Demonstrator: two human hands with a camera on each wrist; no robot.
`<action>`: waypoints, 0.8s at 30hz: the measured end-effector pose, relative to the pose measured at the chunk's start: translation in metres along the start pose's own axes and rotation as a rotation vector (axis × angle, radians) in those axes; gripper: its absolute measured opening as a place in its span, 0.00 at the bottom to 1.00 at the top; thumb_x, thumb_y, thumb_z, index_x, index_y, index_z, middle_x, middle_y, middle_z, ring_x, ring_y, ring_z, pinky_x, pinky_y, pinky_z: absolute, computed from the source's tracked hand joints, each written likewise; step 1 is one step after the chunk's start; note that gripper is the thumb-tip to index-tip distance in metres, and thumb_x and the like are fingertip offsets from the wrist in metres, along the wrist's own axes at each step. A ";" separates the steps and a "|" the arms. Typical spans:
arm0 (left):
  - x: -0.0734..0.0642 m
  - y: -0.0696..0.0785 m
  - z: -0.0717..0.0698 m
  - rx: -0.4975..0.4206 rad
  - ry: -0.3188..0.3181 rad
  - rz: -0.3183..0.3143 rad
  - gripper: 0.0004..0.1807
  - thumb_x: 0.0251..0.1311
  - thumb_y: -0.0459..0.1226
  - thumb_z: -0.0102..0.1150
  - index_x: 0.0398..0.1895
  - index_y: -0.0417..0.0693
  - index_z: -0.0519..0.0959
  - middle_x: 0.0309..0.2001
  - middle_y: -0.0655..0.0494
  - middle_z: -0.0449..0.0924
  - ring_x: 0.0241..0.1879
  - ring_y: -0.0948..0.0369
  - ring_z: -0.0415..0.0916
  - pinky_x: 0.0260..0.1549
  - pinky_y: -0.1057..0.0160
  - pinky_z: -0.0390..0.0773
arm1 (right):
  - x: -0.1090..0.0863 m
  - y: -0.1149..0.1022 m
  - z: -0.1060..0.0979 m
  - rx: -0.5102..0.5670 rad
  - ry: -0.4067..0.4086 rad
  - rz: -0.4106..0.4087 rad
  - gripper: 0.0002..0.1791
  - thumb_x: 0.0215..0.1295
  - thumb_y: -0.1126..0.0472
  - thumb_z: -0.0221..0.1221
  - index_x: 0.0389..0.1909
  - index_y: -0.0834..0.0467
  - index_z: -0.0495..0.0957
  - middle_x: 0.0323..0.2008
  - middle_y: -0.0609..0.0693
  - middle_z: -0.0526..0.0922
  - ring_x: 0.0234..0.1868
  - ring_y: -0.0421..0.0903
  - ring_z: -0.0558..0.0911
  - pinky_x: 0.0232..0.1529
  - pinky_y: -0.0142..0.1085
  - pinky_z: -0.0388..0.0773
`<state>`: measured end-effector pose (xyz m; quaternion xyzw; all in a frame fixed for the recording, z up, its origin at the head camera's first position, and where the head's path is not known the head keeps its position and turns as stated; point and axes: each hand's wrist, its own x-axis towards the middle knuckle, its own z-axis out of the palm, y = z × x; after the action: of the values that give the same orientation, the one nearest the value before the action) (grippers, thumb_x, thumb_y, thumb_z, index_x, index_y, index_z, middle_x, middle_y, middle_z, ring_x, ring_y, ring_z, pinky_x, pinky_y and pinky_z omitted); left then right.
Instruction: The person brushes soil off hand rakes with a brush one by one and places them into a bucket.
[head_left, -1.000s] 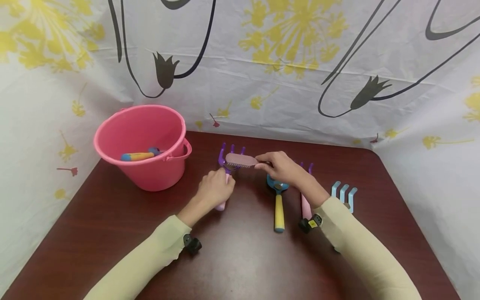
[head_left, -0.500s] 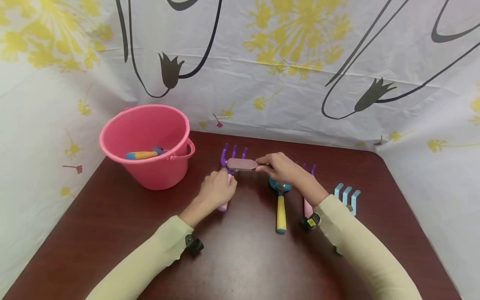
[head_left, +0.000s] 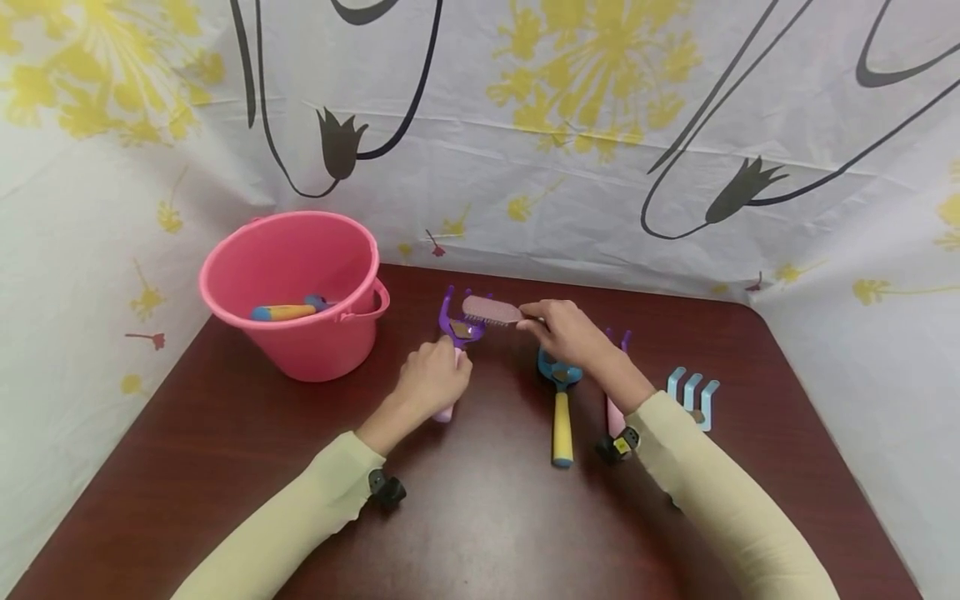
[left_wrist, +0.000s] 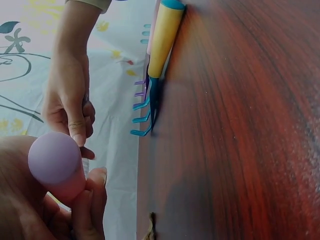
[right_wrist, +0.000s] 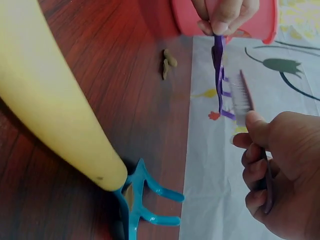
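Near the middle of the dark red table (head_left: 480,517), a purple toy rake (head_left: 459,327) is being gripped by its pink handle in the left hand (head_left: 433,379), fingers curled round it, its prongs pointing toward the far edge. A pinkish brush (head_left: 491,311) is being held in the right hand (head_left: 567,332), fingers wrapped round its handle, bristles down just over the rake's head. Right of these, a blue rake with a yellow handle (head_left: 558,400) is lying on the table, then a second purple rake (head_left: 617,375) partly hidden by the right arm, then a light blue rake (head_left: 693,393). At the far left, a pink bucket (head_left: 294,292) is being occupied by another yellow-handled tool (head_left: 285,311).
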<state>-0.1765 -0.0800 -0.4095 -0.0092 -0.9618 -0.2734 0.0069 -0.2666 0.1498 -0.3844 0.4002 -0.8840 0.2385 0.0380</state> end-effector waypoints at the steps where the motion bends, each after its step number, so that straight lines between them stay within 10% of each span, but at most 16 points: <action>1: 0.000 0.000 0.000 0.000 0.001 -0.001 0.17 0.70 0.46 0.53 0.42 0.39 0.76 0.31 0.46 0.77 0.30 0.50 0.77 0.30 0.49 0.79 | -0.001 0.001 0.000 0.001 0.017 0.009 0.11 0.74 0.63 0.60 0.48 0.67 0.82 0.37 0.56 0.84 0.31 0.47 0.79 0.35 0.45 0.78; 12: -0.001 0.000 0.000 -0.006 -0.008 -0.009 0.17 0.70 0.45 0.54 0.44 0.37 0.76 0.32 0.45 0.77 0.30 0.50 0.78 0.31 0.49 0.80 | -0.003 -0.009 0.001 0.067 -0.099 -0.116 0.11 0.72 0.64 0.61 0.49 0.67 0.83 0.36 0.54 0.85 0.30 0.44 0.79 0.36 0.42 0.79; 24: -0.001 -0.001 0.002 -0.013 0.001 0.006 0.17 0.70 0.46 0.53 0.42 0.39 0.77 0.31 0.45 0.78 0.29 0.50 0.77 0.29 0.49 0.79 | -0.001 0.002 -0.003 0.010 -0.037 0.000 0.07 0.71 0.64 0.63 0.42 0.66 0.82 0.29 0.52 0.80 0.24 0.44 0.74 0.29 0.40 0.74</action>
<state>-0.1753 -0.0799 -0.4113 -0.0119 -0.9600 -0.2798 0.0080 -0.2673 0.1527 -0.3828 0.4046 -0.8834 0.2356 0.0196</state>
